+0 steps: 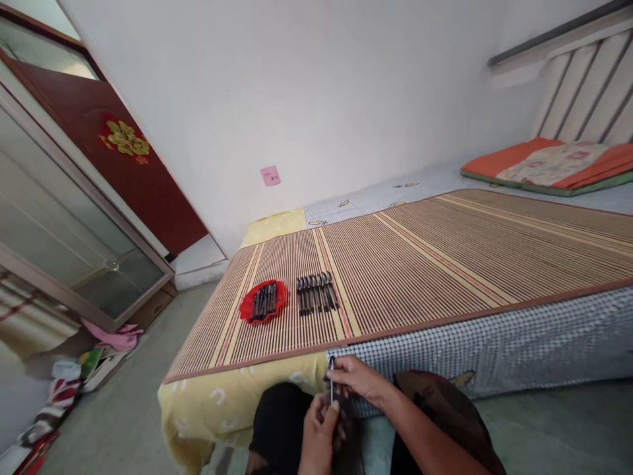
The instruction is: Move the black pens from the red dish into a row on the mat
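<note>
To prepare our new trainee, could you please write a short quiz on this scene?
1. True or false: the red dish on the bamboo mat holds dark pens.
2. As the camera sees it, the row of pens lies: A) on the mat, right of the dish; B) on the floor; C) on the cushion.
3. What do the left hand and right hand grip between them?

Key: 1 true. 2 A. 3 a slim pen, held upright in front of the bed edge.
</note>
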Demonstrator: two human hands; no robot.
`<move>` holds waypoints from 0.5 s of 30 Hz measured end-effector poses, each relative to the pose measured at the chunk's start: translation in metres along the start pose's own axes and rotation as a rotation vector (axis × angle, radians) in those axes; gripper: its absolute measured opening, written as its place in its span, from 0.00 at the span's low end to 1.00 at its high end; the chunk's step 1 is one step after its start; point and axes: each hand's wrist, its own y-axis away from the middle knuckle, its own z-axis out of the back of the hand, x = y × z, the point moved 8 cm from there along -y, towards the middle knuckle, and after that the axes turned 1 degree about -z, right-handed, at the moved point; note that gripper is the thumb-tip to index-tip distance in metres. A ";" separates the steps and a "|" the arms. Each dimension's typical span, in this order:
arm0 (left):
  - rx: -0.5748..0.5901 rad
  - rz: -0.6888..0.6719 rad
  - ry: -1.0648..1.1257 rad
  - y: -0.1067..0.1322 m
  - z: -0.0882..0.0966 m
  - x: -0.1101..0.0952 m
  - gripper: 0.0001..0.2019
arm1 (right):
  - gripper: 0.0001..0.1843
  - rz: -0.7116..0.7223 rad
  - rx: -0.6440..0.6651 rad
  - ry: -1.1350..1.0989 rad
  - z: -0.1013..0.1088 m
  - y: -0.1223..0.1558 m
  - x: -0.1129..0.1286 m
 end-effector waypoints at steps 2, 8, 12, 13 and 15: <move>-0.049 -0.004 0.003 0.002 0.001 -0.005 0.27 | 0.25 0.005 0.013 0.012 0.000 0.001 0.000; -0.044 0.007 0.020 0.008 -0.002 -0.008 0.27 | 0.24 0.096 -0.076 -0.074 0.009 0.008 0.012; -0.022 -0.005 0.009 0.009 -0.007 -0.017 0.28 | 0.23 0.166 -0.165 -0.172 0.023 0.009 0.019; -0.011 0.001 -0.005 0.010 -0.008 -0.018 0.29 | 0.24 0.176 -0.198 -0.217 0.029 0.009 0.021; 0.013 0.035 -0.042 0.013 -0.009 -0.019 0.30 | 0.24 0.190 -0.269 -0.334 0.043 0.010 0.024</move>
